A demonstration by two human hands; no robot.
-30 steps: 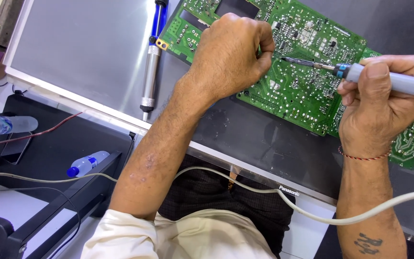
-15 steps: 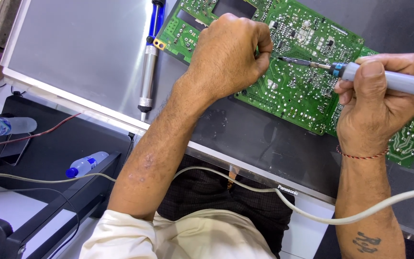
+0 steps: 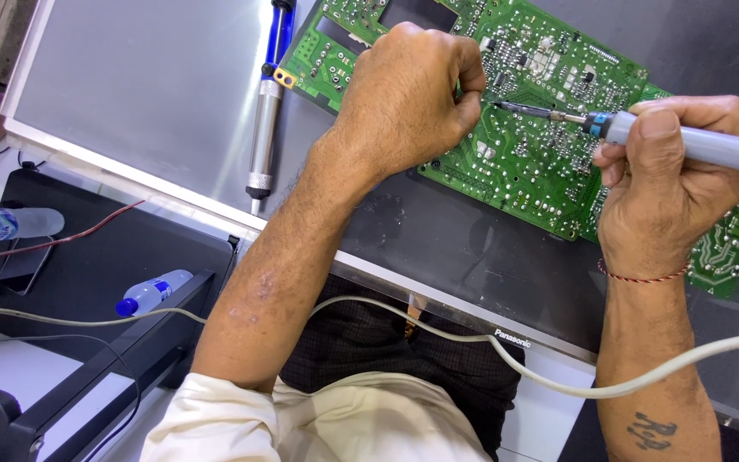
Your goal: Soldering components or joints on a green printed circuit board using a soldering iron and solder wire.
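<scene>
Bench: grey panel (image 3: 147, 94) is carrying our green circuit board (image 3: 549, 128).
Right hand (image 3: 669, 188): we are gripping the soldering iron (image 3: 643, 137) pen-style, steadying its tip on the board.
Left hand (image 3: 408, 94): we are curling fingers shut, pinching something unseen beside the tip.
Nearby: 1 desoldering pump (image 3: 265, 111) is lying within reach.

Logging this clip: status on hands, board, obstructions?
Right hand grips soldering iron, tip on green circuit board. Left hand fisted on board. Desoldering pump lies apart, left.
</scene>
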